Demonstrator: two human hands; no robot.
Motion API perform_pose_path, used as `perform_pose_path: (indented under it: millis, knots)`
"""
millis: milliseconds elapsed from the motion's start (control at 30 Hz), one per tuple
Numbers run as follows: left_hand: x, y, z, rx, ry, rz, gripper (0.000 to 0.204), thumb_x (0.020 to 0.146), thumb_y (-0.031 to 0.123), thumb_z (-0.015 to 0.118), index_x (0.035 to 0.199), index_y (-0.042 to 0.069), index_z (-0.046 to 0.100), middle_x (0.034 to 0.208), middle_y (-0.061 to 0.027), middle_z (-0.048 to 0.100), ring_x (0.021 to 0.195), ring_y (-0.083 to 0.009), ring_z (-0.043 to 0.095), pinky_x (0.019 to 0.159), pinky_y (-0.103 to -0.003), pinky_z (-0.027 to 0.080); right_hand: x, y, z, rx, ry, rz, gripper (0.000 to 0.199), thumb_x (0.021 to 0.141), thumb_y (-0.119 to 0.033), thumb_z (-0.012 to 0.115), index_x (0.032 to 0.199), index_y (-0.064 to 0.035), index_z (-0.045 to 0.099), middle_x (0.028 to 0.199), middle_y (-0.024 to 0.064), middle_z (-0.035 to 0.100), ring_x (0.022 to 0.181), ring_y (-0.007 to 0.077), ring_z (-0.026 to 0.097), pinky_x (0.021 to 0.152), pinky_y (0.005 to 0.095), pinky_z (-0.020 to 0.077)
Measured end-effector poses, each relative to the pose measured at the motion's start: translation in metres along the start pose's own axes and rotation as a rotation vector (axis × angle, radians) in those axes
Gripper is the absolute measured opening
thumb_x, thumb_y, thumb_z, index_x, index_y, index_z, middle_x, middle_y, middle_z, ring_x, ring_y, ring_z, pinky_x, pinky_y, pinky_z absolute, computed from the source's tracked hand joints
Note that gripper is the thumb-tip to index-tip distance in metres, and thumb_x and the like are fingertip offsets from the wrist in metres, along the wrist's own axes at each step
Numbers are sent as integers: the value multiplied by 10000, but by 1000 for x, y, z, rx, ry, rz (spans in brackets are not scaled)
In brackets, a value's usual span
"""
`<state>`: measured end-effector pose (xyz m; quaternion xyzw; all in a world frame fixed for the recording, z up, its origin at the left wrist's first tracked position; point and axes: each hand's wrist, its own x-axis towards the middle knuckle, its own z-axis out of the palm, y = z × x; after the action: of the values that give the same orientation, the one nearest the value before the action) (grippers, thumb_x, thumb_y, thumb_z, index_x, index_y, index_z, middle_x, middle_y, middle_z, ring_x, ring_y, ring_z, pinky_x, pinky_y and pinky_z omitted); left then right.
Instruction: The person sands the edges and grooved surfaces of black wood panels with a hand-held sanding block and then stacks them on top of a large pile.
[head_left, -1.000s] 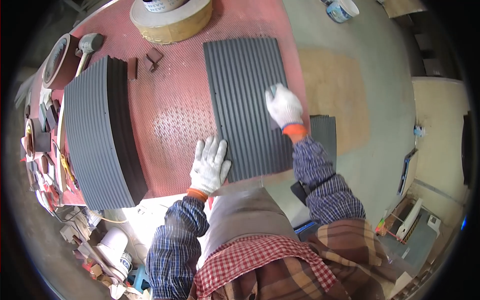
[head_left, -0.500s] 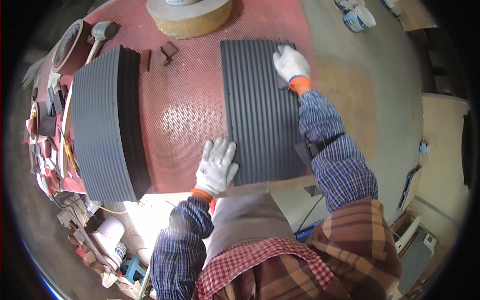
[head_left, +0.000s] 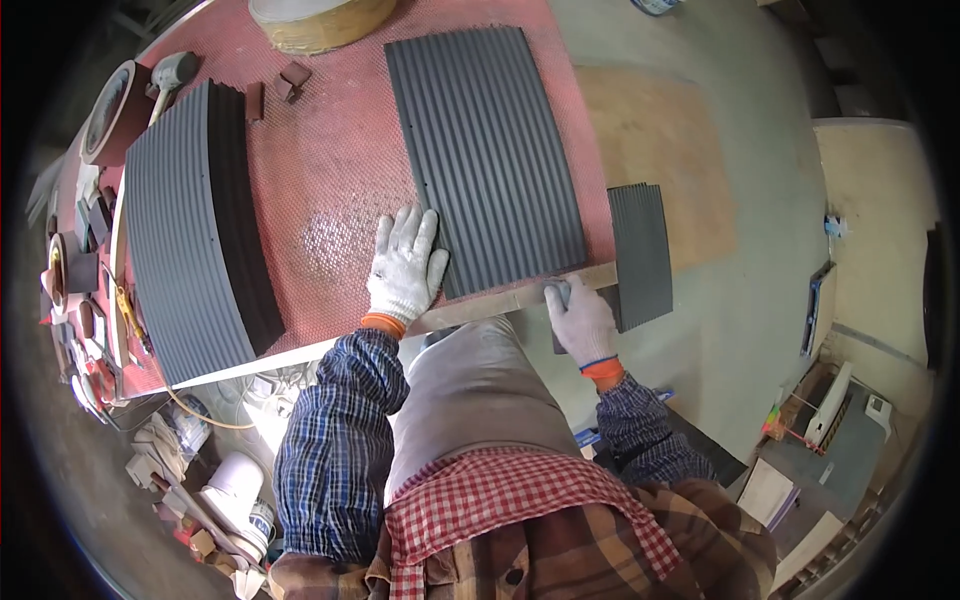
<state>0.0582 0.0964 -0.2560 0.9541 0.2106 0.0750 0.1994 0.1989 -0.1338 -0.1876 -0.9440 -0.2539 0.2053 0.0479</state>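
Note:
A dark grey ribbed panel [head_left: 490, 160] lies on the red textured mat [head_left: 325, 150] in front of me. Flat on the mat, my left hand [head_left: 405, 265], in a white glove, has its fingers stretched out against the panel's near left edge. My right hand [head_left: 583, 325], gloved too, is at the near right edge of the table. Its fingers are closed round a small grey pad or block [head_left: 562, 292], mostly hidden by the hand. To the left stands a stack of similar ribbed panels [head_left: 185, 230].
Another ribbed piece [head_left: 642, 255] sits past the table's right edge. A mallet [head_left: 172, 75], a tape roll [head_left: 117, 112], small brown blocks [head_left: 290, 80] and a large round yellowish roll [head_left: 325, 25] lie toward the far side. Loose tools crowd the left edge; a white bucket [head_left: 235, 485] is below.
My right hand has come from the panel's far right corner down to its near edge, still holding the grey pad. The left hand stays beside the panel. The whole view has shifted.

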Motion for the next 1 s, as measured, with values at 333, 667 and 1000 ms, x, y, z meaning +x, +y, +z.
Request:
perform_pose_path:
  millis: [333, 667, 1000]
  knots:
    - [1, 2, -1, 10, -34, -24, 592, 961, 312, 515, 1444, -11, 401, 1478, -248, 402, 1415, -394, 327, 1208, -517, 169, 32, -20, 3, -3, 49, -22, 383, 968, -403, 519, 961, -27, 593, 907, 210, 672, 856, 397, 671, 738, 504, 535]
    - [4, -3, -4, -56, -37, 4, 650, 886, 300, 603, 1425, -11, 415, 1431, -243, 444, 1381, -403, 371, 1191, -551, 188, 231, -103, -30, 6, 194, -172, 352, 912, -392, 604, 950, -43, 629, 929, 208, 697, 892, 394, 685, 762, 501, 553]
    - [10, -8, -8, -127, -84, -17, 648, 875, 316, 622, 1398, -19, 436, 1429, -247, 441, 1376, -415, 375, 1172, -571, 223, 403, -202, -83, -50, 151, -239, 391, 919, -348, 544, 1101, -24, 666, 1110, 227, 680, 1044, 409, 649, 891, 517, 518]
